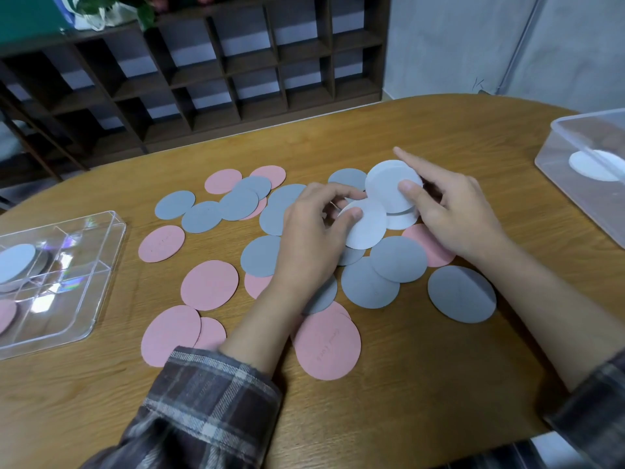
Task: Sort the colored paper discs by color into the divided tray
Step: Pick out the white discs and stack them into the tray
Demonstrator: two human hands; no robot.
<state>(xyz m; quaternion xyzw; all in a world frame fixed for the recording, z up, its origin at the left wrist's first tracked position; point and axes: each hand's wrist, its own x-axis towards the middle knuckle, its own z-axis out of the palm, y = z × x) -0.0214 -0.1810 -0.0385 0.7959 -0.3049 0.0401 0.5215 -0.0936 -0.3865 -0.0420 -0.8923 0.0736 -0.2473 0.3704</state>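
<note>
Pink discs (209, 285) and grey discs (461, 294) lie scattered across the wooden table (422, 384). My left hand (311, 242) pinches a white disc (367, 226) between thumb and fingers at the middle of the spread. My right hand (449, 211) holds another white disc (389, 184) tilted up, thumb on its face and index finger stretched out behind it. A further white disc (402, 221) lies under that one. The clear divided tray (101, 265) sits at the left edge, with a white disc (15, 262) in one compartment and a pink disc (5, 314) in another.
A clear plastic box (575, 170) with a white disc (595, 165) inside stands at the right edge of the table. A dark wooden shelf unit (209, 72) runs behind the table. Bare tabletop lies in front near my sleeves.
</note>
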